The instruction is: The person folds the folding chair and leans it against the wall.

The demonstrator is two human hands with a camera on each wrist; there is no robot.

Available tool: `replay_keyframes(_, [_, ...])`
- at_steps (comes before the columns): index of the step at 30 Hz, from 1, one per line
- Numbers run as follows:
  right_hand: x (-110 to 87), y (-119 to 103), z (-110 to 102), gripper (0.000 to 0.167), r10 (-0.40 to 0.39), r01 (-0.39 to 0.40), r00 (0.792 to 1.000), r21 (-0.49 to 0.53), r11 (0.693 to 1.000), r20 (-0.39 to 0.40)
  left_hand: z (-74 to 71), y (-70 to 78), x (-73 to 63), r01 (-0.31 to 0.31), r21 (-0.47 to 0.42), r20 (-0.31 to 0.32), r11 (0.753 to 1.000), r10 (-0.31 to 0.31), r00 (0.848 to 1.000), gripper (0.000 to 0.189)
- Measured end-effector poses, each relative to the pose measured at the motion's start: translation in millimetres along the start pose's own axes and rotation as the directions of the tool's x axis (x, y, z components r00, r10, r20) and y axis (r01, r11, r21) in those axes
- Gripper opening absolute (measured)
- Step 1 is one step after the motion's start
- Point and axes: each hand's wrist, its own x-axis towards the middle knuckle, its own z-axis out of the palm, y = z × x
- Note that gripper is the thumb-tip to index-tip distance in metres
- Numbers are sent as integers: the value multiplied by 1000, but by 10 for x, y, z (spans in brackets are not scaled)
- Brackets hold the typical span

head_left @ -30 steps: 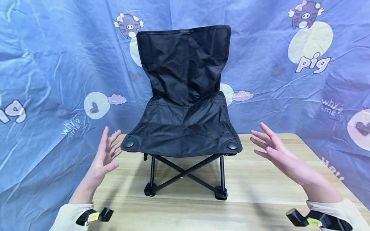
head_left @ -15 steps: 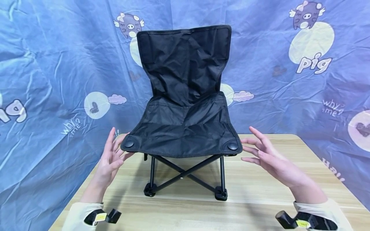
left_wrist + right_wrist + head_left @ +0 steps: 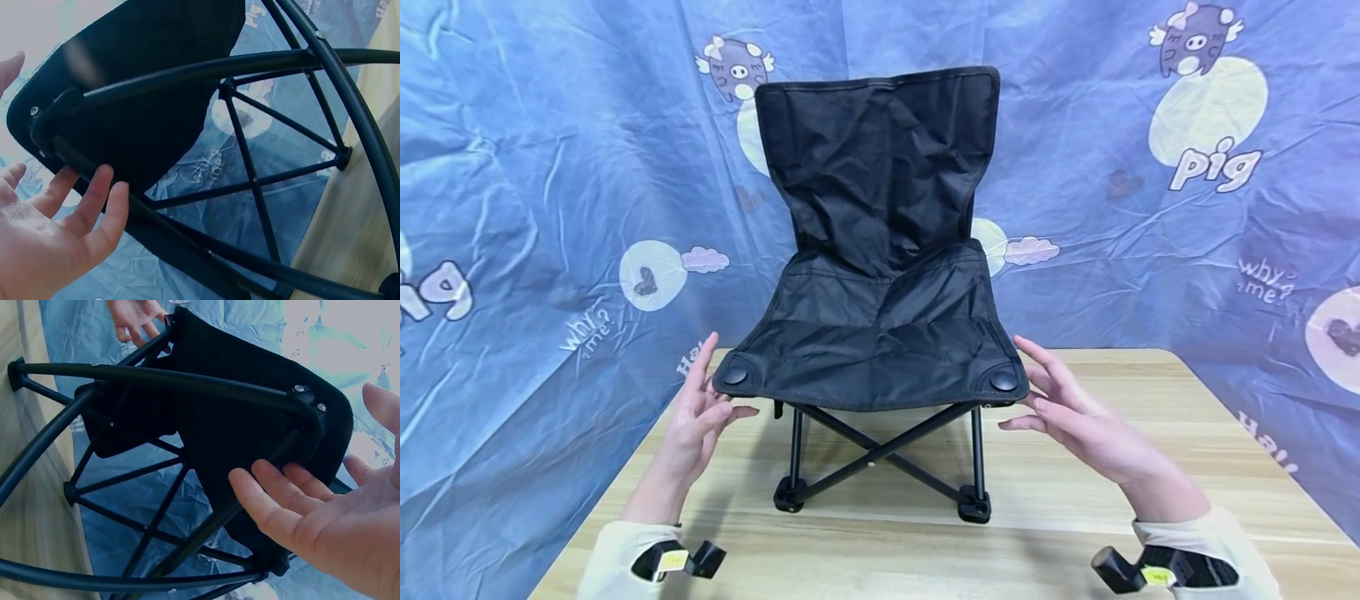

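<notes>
A black folding chair (image 3: 880, 325) with a fabric seat and back stands upright and unfolded, facing me. Beside its front left corner is my left hand (image 3: 696, 425), thumb low and fingers spread, some partly behind the fabric. In the left wrist view its fingertips (image 3: 119, 190) lie at the tube under the seat; whether they touch it I cannot tell. My right hand (image 3: 1078, 421) is at the front right corner in a similar pose. The right wrist view has its loosely bent fingers (image 3: 275, 487) close to the seat's underside and a leg tube (image 3: 206, 531), not wrapped round either.
The chair's feet (image 3: 974, 504) rest on a light wooden table (image 3: 880, 558). Behind it and at both sides hangs a blue cloth (image 3: 550, 150) with pig prints. Crossed black tubes (image 3: 872, 454) join the legs under the seat.
Both hands have moved inward from either side to the chair's front seat corners, their fingers now partly behind and below the fabric. The chair has stayed in place.
</notes>
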Motion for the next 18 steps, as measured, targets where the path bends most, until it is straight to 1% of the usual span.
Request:
replay_keyframes(4, [31, 36, 19, 64, -23, 23, 999, 0, 1000, -46, 41, -18, 34, 13, -51, 2, 999, -13, 1000, 69])
replay_keyframes(8, [53, 74, 28, 61, -58, 60, 995, 21, 998, -78, 70, -39, 64, 6, -64, -4, 998, -6, 1000, 63])
replay_keyframes(15, [37, 115, 52, 54, -78, 85, 987, 50, 995, -139, 77, -79, 64, -13, -101, -29, 995, 10, 1000, 60])
replay_keyframes(18, [29, 129, 60, 53, -89, 101, 983, 62, 993, -163, 89, -89, 60, -22, -103, -61, 994, 16, 998, 59])
